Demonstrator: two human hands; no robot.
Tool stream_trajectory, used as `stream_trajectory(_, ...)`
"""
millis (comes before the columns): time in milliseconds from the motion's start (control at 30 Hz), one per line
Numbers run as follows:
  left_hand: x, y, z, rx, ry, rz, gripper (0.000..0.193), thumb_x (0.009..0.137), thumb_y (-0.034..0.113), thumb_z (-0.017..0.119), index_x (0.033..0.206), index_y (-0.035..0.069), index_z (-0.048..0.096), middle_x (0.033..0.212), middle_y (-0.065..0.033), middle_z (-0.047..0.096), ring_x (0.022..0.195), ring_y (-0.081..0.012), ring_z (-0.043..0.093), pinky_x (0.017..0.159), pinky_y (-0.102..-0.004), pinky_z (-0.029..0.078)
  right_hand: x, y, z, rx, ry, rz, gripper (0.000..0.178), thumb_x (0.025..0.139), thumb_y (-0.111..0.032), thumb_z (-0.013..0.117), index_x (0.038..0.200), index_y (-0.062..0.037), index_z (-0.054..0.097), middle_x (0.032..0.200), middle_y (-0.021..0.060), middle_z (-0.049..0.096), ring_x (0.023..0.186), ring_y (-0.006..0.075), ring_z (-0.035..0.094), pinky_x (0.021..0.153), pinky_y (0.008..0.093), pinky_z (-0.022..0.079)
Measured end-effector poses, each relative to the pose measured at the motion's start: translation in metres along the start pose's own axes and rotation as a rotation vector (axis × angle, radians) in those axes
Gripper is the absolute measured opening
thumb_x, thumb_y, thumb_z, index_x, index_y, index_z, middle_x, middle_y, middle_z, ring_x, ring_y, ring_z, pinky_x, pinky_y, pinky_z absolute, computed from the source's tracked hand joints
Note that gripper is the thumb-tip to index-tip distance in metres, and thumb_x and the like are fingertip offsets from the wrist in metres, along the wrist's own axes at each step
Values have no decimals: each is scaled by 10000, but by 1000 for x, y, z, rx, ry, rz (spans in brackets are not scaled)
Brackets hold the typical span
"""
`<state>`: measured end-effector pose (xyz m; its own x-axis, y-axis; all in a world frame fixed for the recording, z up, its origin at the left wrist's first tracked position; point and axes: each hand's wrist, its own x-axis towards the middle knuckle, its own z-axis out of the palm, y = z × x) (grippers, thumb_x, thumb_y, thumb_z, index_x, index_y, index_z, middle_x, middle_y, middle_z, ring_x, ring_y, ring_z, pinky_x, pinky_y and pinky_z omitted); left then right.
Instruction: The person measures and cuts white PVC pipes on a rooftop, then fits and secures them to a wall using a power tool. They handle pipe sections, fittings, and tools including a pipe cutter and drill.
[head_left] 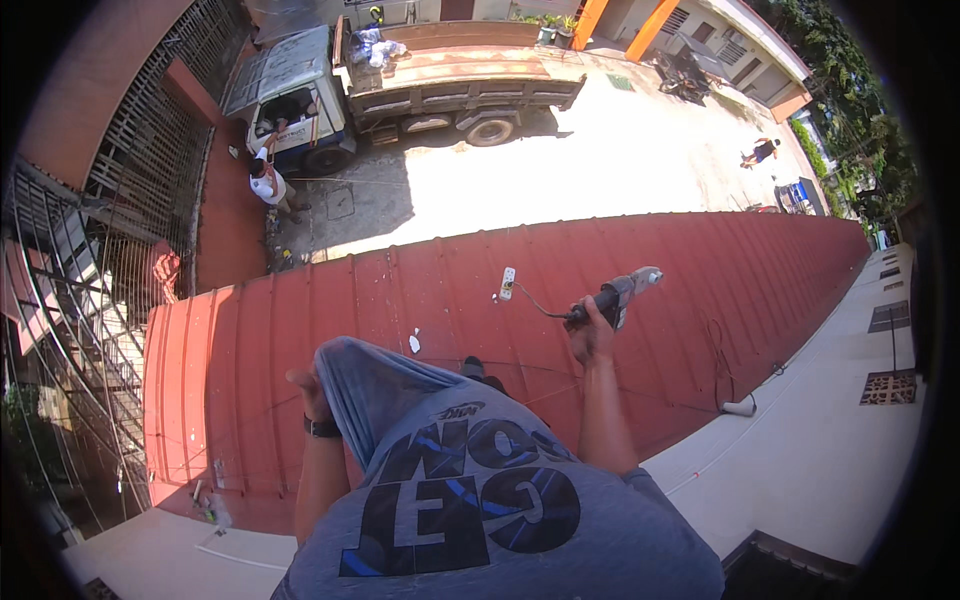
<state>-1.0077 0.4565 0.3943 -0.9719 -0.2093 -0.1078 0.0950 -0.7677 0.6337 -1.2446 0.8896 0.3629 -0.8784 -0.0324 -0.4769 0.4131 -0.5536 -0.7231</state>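
Observation:
My right hand (592,337) is wrapped round the dark handle of an angle grinder (632,290), held out over the red roof with its grey head toward the upper right. A cord runs from the grinder toward a white power strip (508,283) lying on the roof. At my left side, my left hand (313,396) is closed on the hem of my grey shirt (372,385), pulling the cloth outward. Its fingers are partly hidden by the fabric. A dark shoe (473,367) shows past the shirt.
I am above a sloping ribbed red metal roof (300,330) with white scraps (414,344) and loose cable (722,360) on it. Beyond its edge, a dump truck (440,85) stands in a yard with a person (270,182) at its cab. A pale wall (820,430) borders the right.

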Motion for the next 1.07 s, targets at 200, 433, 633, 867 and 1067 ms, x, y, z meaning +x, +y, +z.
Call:
stream_trajectory(200,-17,-37,-101,-349,267,-206,573,1056,495,425,1268,7,638,1240,-167,690,1135,-333,642,1062,-498,445,0,5,-16,-46,16,-13,251,907,-279,780,1050,-120,648,936,34,680,883,167,655,785,360,518)
stream_trajectory(433,-157,-102,-159,176,894,-710,393,1006,382,526,1169,69,700,1167,-110,707,1091,-238,641,957,-372,477,-8,9,-39,-34,18,38,259,934,-282,752,1085,-105,639,968,41,675,917,167,652,800,363,519)
stream_trajectory(633,-206,-116,-147,871,542,-1075,332,883,247,722,1137,33,722,1011,-63,736,817,-149,686,766,-293,540,-4,7,-47,-64,8,78,289,931,-300,755,1104,-107,627,986,31,666,944,167,644,813,367,517)
stream_trajectory(867,-168,-50,-99,672,314,-642,332,825,137,746,1135,19,729,1014,-34,735,887,-122,681,791,-297,548,-1,5,-30,-129,-49,88,284,924,-296,762,1092,-106,634,980,31,664,930,172,646,812,361,512)
stream_trajectory(1067,-151,-26,-80,168,509,-370,555,831,257,830,1320,53,665,1157,-61,734,1010,-181,681,955,-337,531,1,7,-28,-142,-73,82,286,922,-287,764,1092,-93,639,971,30,660,915,171,647,814,357,511)
